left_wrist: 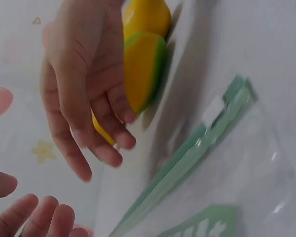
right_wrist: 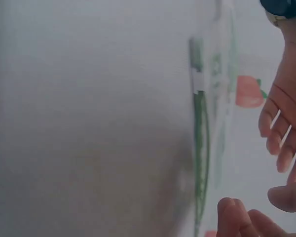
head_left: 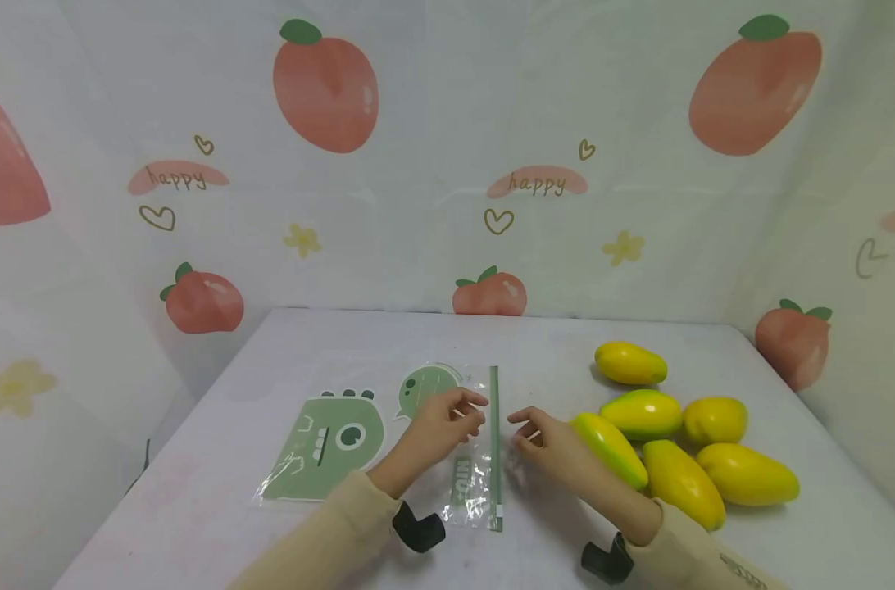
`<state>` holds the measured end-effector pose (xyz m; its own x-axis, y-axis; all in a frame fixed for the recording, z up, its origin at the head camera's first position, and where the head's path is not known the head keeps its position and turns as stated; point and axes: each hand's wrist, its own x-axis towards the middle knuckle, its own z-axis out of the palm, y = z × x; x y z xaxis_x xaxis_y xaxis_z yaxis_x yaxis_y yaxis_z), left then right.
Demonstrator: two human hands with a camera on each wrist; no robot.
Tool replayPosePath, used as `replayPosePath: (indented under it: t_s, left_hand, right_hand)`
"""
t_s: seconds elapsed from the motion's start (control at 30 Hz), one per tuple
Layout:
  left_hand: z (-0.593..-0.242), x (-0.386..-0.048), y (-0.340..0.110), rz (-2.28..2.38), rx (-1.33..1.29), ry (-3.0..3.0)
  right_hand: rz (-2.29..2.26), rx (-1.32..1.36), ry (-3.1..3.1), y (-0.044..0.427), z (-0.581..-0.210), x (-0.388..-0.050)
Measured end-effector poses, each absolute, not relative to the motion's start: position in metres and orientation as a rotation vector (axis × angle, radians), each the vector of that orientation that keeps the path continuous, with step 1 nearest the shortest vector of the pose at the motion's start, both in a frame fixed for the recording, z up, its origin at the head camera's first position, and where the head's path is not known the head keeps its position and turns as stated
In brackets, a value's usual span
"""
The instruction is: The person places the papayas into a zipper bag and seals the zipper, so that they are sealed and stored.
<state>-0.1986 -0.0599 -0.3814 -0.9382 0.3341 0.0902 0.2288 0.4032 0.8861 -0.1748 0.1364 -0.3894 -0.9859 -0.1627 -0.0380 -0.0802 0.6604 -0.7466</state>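
Note:
A clear zip bag point(head_left: 418, 442) with a green dinosaur print lies flat on the table. Its green zip strip point(head_left: 495, 442) runs along the right side, with a white slider point(left_wrist: 213, 112) near one end. My left hand point(head_left: 438, 426) hovers over the bag just left of the strip, fingers loosely bent and holding nothing. On the strip's other side my right hand point(head_left: 547, 442) is held above the table, fingers relaxed, nothing in them. Right beside that hand lies a yellow-green mango point(head_left: 611, 449), partly hidden by the forearm.
Several more mangoes, among them one at the back point(head_left: 630, 363) and one at the far right point(head_left: 747, 475), lie on the right of the white table point(head_left: 551, 336). A peach-printed cloth point(head_left: 418, 205) hangs behind the table and at both sides.

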Motion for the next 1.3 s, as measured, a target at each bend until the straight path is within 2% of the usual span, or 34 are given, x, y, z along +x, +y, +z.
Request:
replayPosePath:
  t_s: [0.2, 0.53, 1.3]
  left_hand:
    - [-0.399, -0.203, -0.051, 1.693, 0.363, 2.349]
    - [-0.418, -0.205, -0.043, 1.63, 0.256, 2.306]
    - [-0.421, -0.211, -0.032, 1.343, 0.192, 2.49]
  right_hand:
    - [-1.258, -0.164, 2.66, 0.135, -0.404, -0.176]
    - [-1.212, -0.262, 2.621, 0.132, -0.411, -0.179]
    - [-1.112, -0.251, 2.673, 0.124, -0.415, -0.186]
